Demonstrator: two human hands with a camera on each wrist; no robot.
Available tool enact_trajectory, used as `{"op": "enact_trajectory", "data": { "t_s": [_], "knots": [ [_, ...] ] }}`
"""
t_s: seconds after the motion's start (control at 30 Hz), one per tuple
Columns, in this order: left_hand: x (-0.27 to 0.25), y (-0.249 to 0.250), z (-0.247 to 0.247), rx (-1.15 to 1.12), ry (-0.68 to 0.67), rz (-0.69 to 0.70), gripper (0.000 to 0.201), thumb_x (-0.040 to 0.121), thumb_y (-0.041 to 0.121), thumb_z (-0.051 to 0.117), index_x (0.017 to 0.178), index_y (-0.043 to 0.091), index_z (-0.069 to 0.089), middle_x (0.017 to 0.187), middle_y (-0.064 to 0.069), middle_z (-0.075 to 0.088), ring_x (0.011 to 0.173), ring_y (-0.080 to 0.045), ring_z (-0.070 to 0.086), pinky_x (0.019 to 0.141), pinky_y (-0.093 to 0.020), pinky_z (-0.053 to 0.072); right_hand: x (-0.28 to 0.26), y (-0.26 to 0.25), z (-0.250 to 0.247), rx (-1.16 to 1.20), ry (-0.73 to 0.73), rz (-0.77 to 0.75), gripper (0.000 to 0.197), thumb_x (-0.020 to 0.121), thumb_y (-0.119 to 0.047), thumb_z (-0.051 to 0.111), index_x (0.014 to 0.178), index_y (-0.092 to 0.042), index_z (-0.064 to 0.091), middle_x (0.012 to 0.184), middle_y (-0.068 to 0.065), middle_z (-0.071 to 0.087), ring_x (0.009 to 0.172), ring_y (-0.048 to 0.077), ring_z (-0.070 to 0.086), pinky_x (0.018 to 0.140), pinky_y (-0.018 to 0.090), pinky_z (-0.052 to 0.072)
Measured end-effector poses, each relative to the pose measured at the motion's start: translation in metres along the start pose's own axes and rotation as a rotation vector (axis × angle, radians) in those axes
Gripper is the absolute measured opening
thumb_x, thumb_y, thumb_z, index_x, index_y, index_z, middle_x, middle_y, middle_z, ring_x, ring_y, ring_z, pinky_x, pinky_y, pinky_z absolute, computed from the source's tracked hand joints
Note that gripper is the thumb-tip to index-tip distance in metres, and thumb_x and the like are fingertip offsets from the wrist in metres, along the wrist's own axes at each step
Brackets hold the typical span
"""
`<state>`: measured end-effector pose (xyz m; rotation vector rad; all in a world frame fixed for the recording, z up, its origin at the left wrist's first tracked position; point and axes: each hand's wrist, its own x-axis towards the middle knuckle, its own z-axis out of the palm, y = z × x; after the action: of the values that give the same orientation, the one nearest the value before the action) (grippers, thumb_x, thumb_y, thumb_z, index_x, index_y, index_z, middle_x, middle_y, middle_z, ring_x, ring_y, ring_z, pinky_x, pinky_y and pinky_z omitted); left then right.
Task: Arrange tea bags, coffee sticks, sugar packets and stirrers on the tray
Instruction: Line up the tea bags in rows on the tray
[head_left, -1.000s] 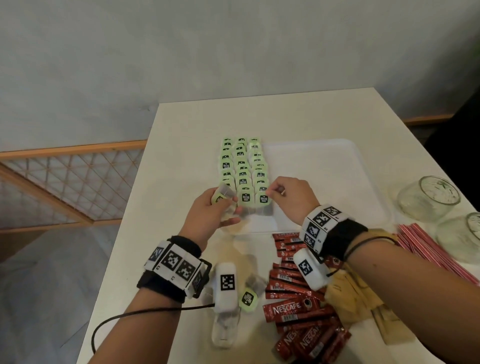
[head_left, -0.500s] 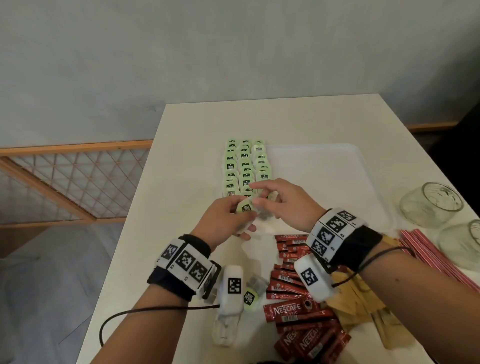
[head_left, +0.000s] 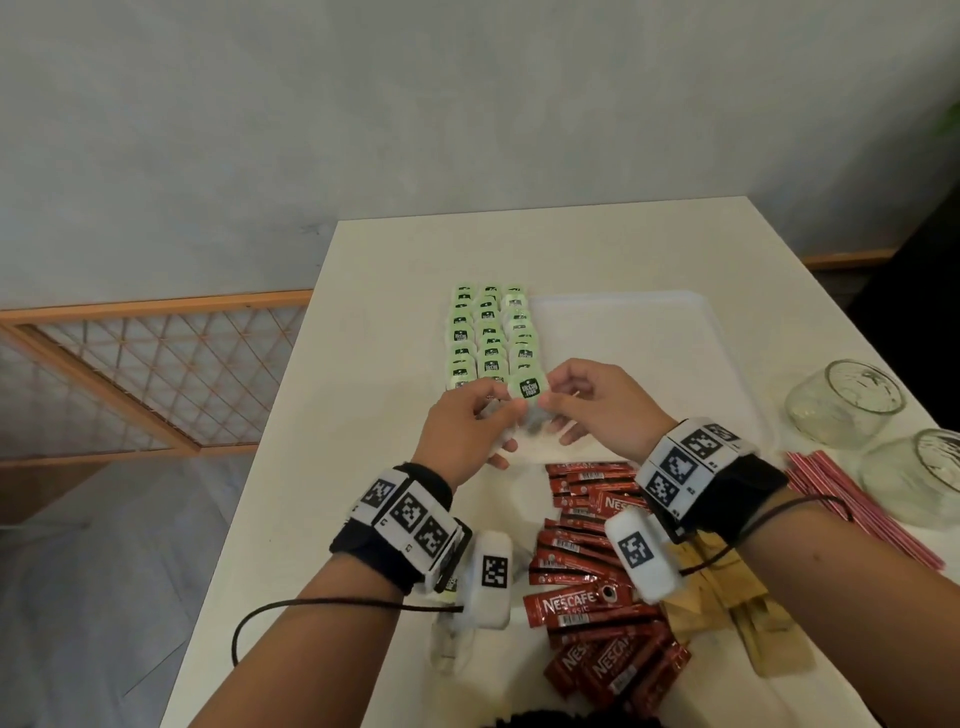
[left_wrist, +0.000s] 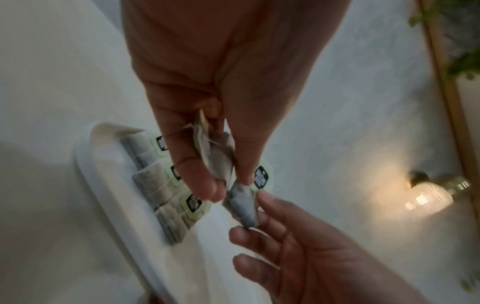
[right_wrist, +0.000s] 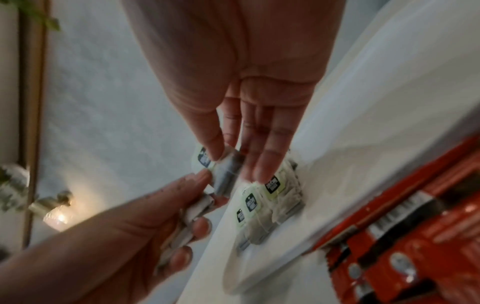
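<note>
Head view: tea bag (head_left: 527, 391) pinched between left hand (head_left: 465, 425) and right hand (head_left: 597, 410), above tray (head_left: 717, 338).

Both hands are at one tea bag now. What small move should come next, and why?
Probably the right hand takes the tea bag and lays it at the near end of the rows on the tray, as the left hand holds more bags.

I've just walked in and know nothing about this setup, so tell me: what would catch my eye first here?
Probably the neat green rows of tea bags lined up along the left side of the white tray. Just in front of them, the left hand and right hand meet over one tea bag, pinching it between them. Nearer the person, a loose heap of red coffee sticks lies on the table.
</note>
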<state>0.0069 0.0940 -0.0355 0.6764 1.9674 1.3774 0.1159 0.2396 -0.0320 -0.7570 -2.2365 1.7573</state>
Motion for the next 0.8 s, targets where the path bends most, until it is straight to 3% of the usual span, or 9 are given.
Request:
{"op": "enact_trajectory", "data": {
  "t_s": [0.1, 0.2, 0.3, 0.4, 0.6, 0.7, 0.8],
  "knots": [
    [0.002, 0.003, -0.003, 0.189, -0.017, 0.054, 0.011, 0.091, 0.022, 0.067, 0.091, 0.012, 0.064, 0.084, -0.007, 0.068, 0.055, -0.008, 0.064, 0.048, -0.026, 0.055, -0.001, -0.002, -0.002, -0.271, 0.021, -0.154, 0.017, 0.087, -0.03, 0.071, 0.103, -0.027, 0.068, 0.094, -0.003, 0.064, 0.081, 0.013, 0.062, 0.073, 0.017, 0.05],
    [0.004, 0.006, -0.009, 0.19, -0.016, 0.037, 0.013, 0.09, 0.024, 0.068, 0.099, 0.014, 0.066, 0.089, -0.006, 0.068, 0.062, -0.012, 0.066, 0.052, -0.028, 0.057, 0.005, -0.005, -0.001, -0.371, 0.032, -0.246, 0.013, 0.09, -0.032, 0.066, 0.094, -0.021, 0.072, 0.09, -0.002, 0.067, 0.082, 0.012, 0.06, 0.078, 0.024, 0.048],
    [0.01, 0.004, -0.026, 0.084, 0.063, -0.049, 0.024, 0.094, 0.017, 0.061, 0.117, 0.01, 0.06, 0.099, -0.008, 0.067, 0.075, -0.018, 0.068, 0.065, -0.034, 0.061, 0.012, 0.001, 0.004, -0.421, 0.033, -0.181, 0.017, 0.093, -0.027, 0.062, 0.097, -0.013, 0.072, 0.088, 0.006, 0.067, 0.074, 0.018, 0.058, 0.076, 0.031, 0.048],
    [0.015, -0.003, -0.048, 0.059, 0.131, -0.083, 0.026, 0.097, 0.009, 0.05, 0.123, 0.009, 0.056, 0.105, -0.009, 0.07, 0.084, -0.022, 0.07, 0.071, -0.032, 0.057, 0.017, 0.011, 0.012, -0.426, -0.01, -0.084, 0.012, 0.092, -0.019, 0.065, 0.099, -0.012, 0.071, 0.085, 0.008, 0.067, 0.073, 0.02, 0.062, 0.076, 0.034, 0.052],
    [0.017, -0.018, -0.071, 0.128, 0.249, -0.019, 0.023, 0.097, 0.011, 0.052, 0.114, 0.017, 0.066, 0.099, 0.001, 0.074, 0.091, -0.01, 0.066, 0.058, -0.01, 0.047, 0.028, 0.008, 0.035, -0.505, -0.119, -0.082, 0.014, 0.084, -0.016, 0.073, 0.098, -0.018, 0.071, 0.087, 0.0, 0.07, 0.079, 0.012, 0.063, 0.08, 0.026, 0.053],
    [0.018, -0.024, -0.076, 0.116, 0.272, -0.027, 0.022, 0.094, 0.011, 0.056, 0.108, 0.019, 0.07, 0.093, 0.003, 0.074, 0.085, -0.004, 0.064, 0.069, -0.015, 0.043, 0.04, 0.002, 0.048, -0.559, -0.176, -0.093, 0.008, 0.084, -0.02, 0.074, 0.092, -0.021, 0.073, 0.087, -0.002, 0.071, 0.081, 0.013, 0.066, 0.081, 0.029, 0.054],
    [0.021, -0.03, -0.079, 0.089, 0.297, -0.05, 0.02, 0.092, 0.014, 0.059, 0.103, 0.024, 0.072, 0.093, 0.002, 0.075, 0.09, -0.011, 0.066, 0.079, -0.024, 0.048, 0.053, -0.004, 0.06, -0.597, -0.187, -0.11, 0.008, 0.084, -0.025, 0.074, 0.091, -0.022, 0.075, 0.087, -0.004, 0.07, 0.081, 0.012, 0.064, 0.079, 0.027, 0.053]
  ]
}}
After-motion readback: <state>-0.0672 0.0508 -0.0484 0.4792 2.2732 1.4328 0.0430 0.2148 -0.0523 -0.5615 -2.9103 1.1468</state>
